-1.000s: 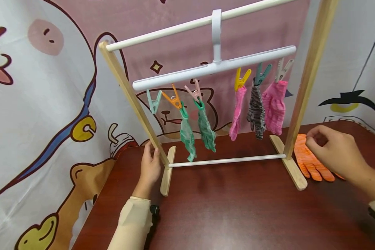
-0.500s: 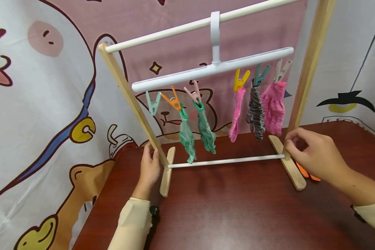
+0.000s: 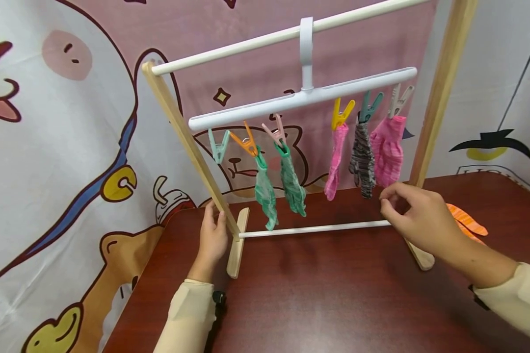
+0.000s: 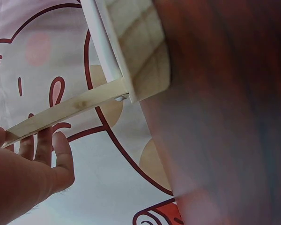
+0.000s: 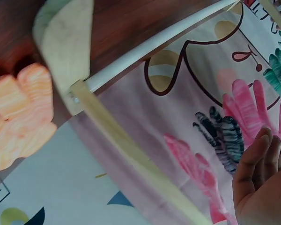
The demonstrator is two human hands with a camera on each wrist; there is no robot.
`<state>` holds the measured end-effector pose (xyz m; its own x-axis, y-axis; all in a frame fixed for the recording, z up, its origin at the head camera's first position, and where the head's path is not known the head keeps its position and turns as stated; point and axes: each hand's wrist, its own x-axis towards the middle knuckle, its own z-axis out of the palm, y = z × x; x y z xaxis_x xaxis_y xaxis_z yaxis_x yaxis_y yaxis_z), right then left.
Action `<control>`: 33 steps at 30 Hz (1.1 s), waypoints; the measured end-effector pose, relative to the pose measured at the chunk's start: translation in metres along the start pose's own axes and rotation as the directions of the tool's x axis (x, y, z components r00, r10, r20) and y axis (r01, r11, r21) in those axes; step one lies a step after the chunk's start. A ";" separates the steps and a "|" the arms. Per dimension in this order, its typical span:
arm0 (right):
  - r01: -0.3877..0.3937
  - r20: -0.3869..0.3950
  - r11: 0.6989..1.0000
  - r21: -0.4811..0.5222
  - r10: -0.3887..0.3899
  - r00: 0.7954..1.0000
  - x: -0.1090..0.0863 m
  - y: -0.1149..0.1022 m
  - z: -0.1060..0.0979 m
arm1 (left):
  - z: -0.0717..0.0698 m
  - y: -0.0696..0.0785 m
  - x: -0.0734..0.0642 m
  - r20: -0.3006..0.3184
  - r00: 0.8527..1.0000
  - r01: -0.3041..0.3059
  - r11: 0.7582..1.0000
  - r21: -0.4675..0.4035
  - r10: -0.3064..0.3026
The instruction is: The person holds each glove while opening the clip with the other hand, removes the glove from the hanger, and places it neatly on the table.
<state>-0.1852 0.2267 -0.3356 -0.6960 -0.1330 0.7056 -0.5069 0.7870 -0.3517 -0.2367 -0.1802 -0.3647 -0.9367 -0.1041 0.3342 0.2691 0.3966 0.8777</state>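
Observation:
My left hand point(image 3: 214, 234) holds the lower part of the left wooden post point(image 3: 194, 152) of a drying rack; the left wrist view shows its fingers point(image 4: 43, 143) at the post. My right hand point(image 3: 417, 215) hovers in front of the rack's right post point(image 3: 437, 108), fingers loosely bent and holding nothing. Just above it hangs a pink glove point(image 3: 388, 149), beside a grey-black glove point(image 3: 362, 157) and another pink glove point(image 3: 335, 159). Farther left are two green gloves point(image 3: 265, 193). Clothespins in several colours hold the gloves below a white hanger point(image 3: 265, 108).
A pale green clothespin point(image 3: 219, 147) at the hanger's left end holds no glove. Partly behind my right arm, an orange glove point(image 3: 465, 220) lies on the dark red table point(image 3: 309, 294). A white crossbar point(image 3: 313, 229) joins the rack's feet. A cartoon-print cloth point(image 3: 75, 147) hangs behind.
My right hand has moved left, from beside the orange glove to in front of the right post and below the pink glove. My left hand stays on the left post.

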 end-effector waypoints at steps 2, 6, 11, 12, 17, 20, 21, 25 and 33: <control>-0.003 0.007 1.000 0.008 0.003 1.000 0.001 -0.004 0.003 | -0.001 0.005 -0.002 0.004 1.000 0.004 1.000 0.005 -0.004; -0.013 0.027 1.000 0.025 0.012 1.000 0.002 -0.010 0.008 | 0.000 -0.003 0.000 -0.006 1.000 -0.003 1.000 0.006 0.003; -0.009 0.023 0.999 0.036 0.009 1.000 0.001 -0.014 0.014 | 0.002 -0.031 0.009 -0.017 1.000 -0.020 1.000 0.004 0.020; -0.006 0.019 0.999 0.041 0.005 1.000 0.001 -0.014 0.015 | 0.002 -0.033 0.009 -0.017 1.000 -0.022 1.000 0.006 0.022; 0.004 0.000 0.998 0.062 -0.004 1.000 0.002 -0.020 0.021 | 0.002 -0.036 0.010 -0.022 0.999 -0.023 1.000 0.008 0.023; -0.001 -0.001 0.997 0.082 0.001 1.000 0.003 -0.025 0.024 | 0.002 -0.035 0.010 -0.024 0.999 -0.024 1.000 0.002 0.024; 0.000 -0.002 0.996 0.088 0.000 1.000 0.004 -0.027 0.026 | 0.002 -0.034 0.009 -0.024 0.999 -0.023 1.000 0.001 0.023; 0.013 -0.011 0.995 0.096 -0.012 1.000 0.005 -0.033 0.030 | 0.002 -0.034 0.009 -0.023 0.999 -0.025 1.000 0.009 0.025; 0.047 -0.030 0.993 0.107 -0.044 0.999 0.006 -0.041 0.036 | 0.004 -0.033 0.010 -0.020 1.000 -0.020 1.000 0.000 0.020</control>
<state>-0.1870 0.1718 -0.3394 -0.6577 -0.1496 0.7383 -0.5905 0.7109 -0.3821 -0.2560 -0.1905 -0.3920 -0.9264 -0.1141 0.3589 0.2882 0.3987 0.8706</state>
